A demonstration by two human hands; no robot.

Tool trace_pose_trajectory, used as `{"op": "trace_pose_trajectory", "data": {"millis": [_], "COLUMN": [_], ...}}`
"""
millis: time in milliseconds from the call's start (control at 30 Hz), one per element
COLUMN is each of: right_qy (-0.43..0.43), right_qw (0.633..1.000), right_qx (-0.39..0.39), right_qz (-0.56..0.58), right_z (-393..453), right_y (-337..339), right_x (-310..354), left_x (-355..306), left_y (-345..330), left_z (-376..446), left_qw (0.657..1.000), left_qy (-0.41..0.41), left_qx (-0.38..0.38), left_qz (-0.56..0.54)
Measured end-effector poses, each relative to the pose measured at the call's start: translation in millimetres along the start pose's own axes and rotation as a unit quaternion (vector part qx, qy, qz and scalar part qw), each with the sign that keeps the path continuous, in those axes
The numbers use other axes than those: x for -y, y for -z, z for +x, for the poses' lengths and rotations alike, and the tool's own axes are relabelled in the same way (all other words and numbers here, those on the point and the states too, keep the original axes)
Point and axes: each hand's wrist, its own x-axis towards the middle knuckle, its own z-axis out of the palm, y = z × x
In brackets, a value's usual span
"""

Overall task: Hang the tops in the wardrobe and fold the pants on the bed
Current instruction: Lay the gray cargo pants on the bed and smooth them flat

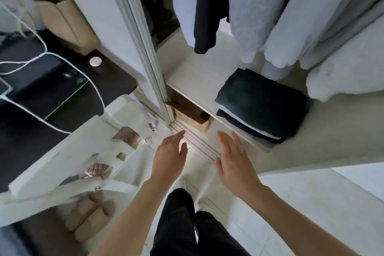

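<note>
Both hands were seen empty, held apart above the floor in front of the open wardrobe [199, 81]. The left hand [169, 155] hung with fingers loosely extended over the sliding-door track [199, 145], and the right hand [233, 158] was spread flat, fingers straight, just short of the front edge of the wardrobe shelf. Nothing was gripped by either. Pale hanging tops [255, 12] and one dark garment [207, 6] were already suspended inside the wardrobe, their hems ending just above the shelf. A stack of folded dark clothes [261, 102] lay at the front right of that shelf, its lowest layers overhanging the edge slightly. No bed and no loose pants could be made out, so how much of the task remained could not be judged. Several risks were apparent. Were the stack to be brushed by the right hand, it could be pushed off the shelf edge and undone. The white shoe rack [68, 151] and slippers [89, 218] stood close beside the left arm and legs and could be knocked or tripped over in a turn. A white cable [41, 43] trailed across the dark desk [108, 75] at the left and might be snagged.
</note>
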Motion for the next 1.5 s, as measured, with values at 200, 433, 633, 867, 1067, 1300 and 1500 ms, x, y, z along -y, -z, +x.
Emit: {"op": "trace_pose_trajectory", "data": {"millis": [200,433,633,867,1067,1300,1500], "right_qy": [0.219,0.414,0.565,0.706,0.738,0.750,0.734], "right_qw": [0.975,0.895,0.794,0.663,0.604,0.543,0.499], "right_qx": [0.047,0.164,0.223,0.241,0.297,0.376,0.454], "right_qz": [-0.008,0.003,-0.026,-0.056,-0.045,-0.048,-0.080], "right_z": [-46.4,-104.0,-173.0,-315.1,-472.8,-619.6,-688.7], "right_y": [-13.0,-36.7,-54.5,-82.1,-115.3,-146.3,-176.4], "right_x": [42.8,107.7,172.7,232.9,250.5,261.4,290.9], "left_x": [11.5,37.9,41.8,30.9,9.4,-11.6,-4.5], "left_y": [3.8,-12.6,-40.4,-94.0,-154.5,-212.1,-244.9], "left_z": [-137.3,-291.7,-419.7,-582.6,-737.2,-864.3,-918.4], "left_qw": [0.982,0.906,0.795,0.658,0.550,0.385,0.236], "left_qy": [0.115,0.301,0.443,0.567,0.628,0.667,0.669], "left_qx": [-0.137,-0.288,-0.402,-0.476,-0.525,-0.605,-0.656], "left_qz": [-0.054,-0.073,-0.100,-0.140,-0.164,-0.204,-0.260]}}
